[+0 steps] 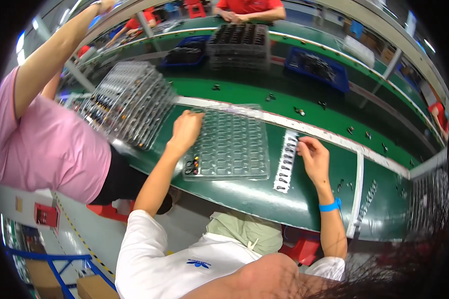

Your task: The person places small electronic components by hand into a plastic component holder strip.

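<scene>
A clear plastic tray [232, 144] with rows of moulded pockets lies before me on the green bench. Several small dark and coloured parts [192, 164] sit in its near left corner. My left hand [187, 128] is closed, its fingertips down at the tray's far left edge; what they hold, if anything, is hidden. Right of the tray lies a white strip [286, 167] carrying a row of small black parts. My right hand [314, 155] has its thumb and fingers pinched at the strip's far end, and anything between them is too small to name. A blue band circles that wrist.
Stacked filled trays [129, 102] stand at left, beside a person in a pink shirt [50, 139]. Beyond a white rail, a green conveyor [244, 92] carries scattered small parts. Blue bins [318, 70] and another tray stack [238, 47] stand farther back. Loose parts [366, 204] lie at right.
</scene>
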{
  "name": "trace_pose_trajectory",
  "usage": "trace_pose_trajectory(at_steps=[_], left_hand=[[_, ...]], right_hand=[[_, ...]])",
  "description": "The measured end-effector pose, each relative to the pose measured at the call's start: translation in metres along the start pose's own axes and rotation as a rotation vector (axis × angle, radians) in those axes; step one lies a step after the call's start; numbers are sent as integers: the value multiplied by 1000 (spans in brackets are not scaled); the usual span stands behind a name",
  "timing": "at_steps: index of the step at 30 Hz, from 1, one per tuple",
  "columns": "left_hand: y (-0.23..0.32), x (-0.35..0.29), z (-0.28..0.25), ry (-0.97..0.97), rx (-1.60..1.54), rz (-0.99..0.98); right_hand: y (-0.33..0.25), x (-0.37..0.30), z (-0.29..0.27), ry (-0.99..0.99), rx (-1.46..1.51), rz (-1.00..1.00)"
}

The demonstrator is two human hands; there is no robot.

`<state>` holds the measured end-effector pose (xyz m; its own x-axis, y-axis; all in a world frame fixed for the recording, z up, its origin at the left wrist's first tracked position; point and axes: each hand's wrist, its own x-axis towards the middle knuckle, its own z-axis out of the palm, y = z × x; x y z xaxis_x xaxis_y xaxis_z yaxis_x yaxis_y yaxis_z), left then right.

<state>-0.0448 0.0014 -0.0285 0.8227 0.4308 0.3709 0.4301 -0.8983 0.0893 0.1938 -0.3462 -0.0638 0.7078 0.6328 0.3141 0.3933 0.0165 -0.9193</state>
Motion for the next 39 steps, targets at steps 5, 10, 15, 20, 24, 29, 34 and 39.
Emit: trace_pose_trajectory(at_steps=[5,10,15,20,24,29,34,39], left_hand=[[-8,-5,-1,96,-49,6],[3,8,-4,137,-427,-174],[125,4,-8,-43,-1420,-206],[165,-6,16,-304,-1828,-233],[169,-14,22,-437,-1946,-244],[172,-19,23,-450,-1945,-210],[170,-19,19,-443,-1962,-215],[179,-25,16,-326,-1862,-156]], right_hand=[[-9,0,15,-51,325,75],[-22,-3,13,-37,296,3],[-39,-14,8,19,177,-84],[-53,-16,14,8,26,-406],[-54,-19,16,-76,33,-400],[-51,-20,15,-93,-29,-439],[-54,-21,17,-85,-136,-528],[-54,-23,19,-95,-182,-516]])
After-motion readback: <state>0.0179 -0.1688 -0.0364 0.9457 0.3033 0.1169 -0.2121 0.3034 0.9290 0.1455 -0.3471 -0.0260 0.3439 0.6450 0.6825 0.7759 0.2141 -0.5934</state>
